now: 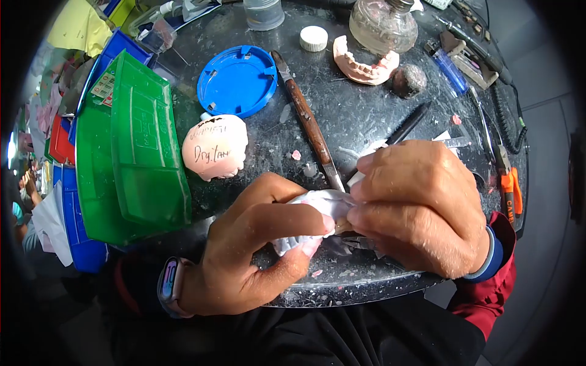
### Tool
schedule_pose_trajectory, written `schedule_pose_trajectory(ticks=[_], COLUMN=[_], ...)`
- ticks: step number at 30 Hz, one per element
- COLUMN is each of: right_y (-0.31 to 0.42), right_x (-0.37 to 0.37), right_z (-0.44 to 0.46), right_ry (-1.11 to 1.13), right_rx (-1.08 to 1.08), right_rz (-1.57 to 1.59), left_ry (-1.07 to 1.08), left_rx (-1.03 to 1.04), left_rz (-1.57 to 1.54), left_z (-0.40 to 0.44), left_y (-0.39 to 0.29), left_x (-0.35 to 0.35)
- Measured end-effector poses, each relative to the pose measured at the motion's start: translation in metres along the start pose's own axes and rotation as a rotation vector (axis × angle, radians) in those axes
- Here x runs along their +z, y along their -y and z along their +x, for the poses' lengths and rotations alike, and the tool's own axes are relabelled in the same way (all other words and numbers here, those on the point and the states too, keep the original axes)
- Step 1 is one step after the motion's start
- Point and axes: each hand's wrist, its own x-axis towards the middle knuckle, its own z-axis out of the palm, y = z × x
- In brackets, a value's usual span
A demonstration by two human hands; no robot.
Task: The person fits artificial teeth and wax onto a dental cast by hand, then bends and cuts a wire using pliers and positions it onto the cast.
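Observation:
My left hand (256,244) is closed around a whitish-grey moulded piece (328,201), held between thumb and forefinger over the table's front edge. Close against it, my right hand (421,207) is closed, its fingertips pinching at the piece's right end. Whatever the right fingers grip is mostly hidden; only a small tan bit shows between the hands. Just beyond the piece lies a wooden-handled knife (308,122), its near metal end reaching toward my fingers. A pink plaster model (215,149) with handwriting on it rests left of the knife.
Green bin (149,152) stands at left, beside a blue round lid (238,82). Farther back are a white cap (314,38), a horseshoe-shaped pink dental cast (366,72), a dark round lump (409,81) and a glass bottle (384,27). Orange-handled pliers (510,189) lie at right.

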Motion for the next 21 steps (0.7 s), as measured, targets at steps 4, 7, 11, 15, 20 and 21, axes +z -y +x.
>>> schedule_pose_trajectory(ticks=[4,7,11,15,20,21], right_y=[0.002,0.002,0.0,0.001,0.002,0.002], right_x=[0.003,0.008,0.009,0.008,0.008,0.007], right_z=[-0.001,-0.003,-0.003,-0.004,-0.005,-0.004], right_ry=[-0.063,-0.076,-0.075,-0.071,-0.071,-0.066], right_rx=[-0.05,-0.053,-0.077,-0.041,-0.043,-0.039], right_rz=[-0.003,-0.015,-0.029,0.007,0.01,0.012], left_ry=[-0.019,-0.019,-0.012,0.165,0.212,0.207], left_rx=[0.072,0.051,0.034,0.074,0.094,0.099], left_rz=[0.052,0.048,0.066,0.182,0.21,0.2], left_z=[0.002,0.001,0.002,0.007,0.009,0.009], left_y=[0.002,0.001,0.0,-0.004,-0.004,-0.003], left_x=[-0.001,0.0,-0.001,-0.009,-0.01,-0.01])
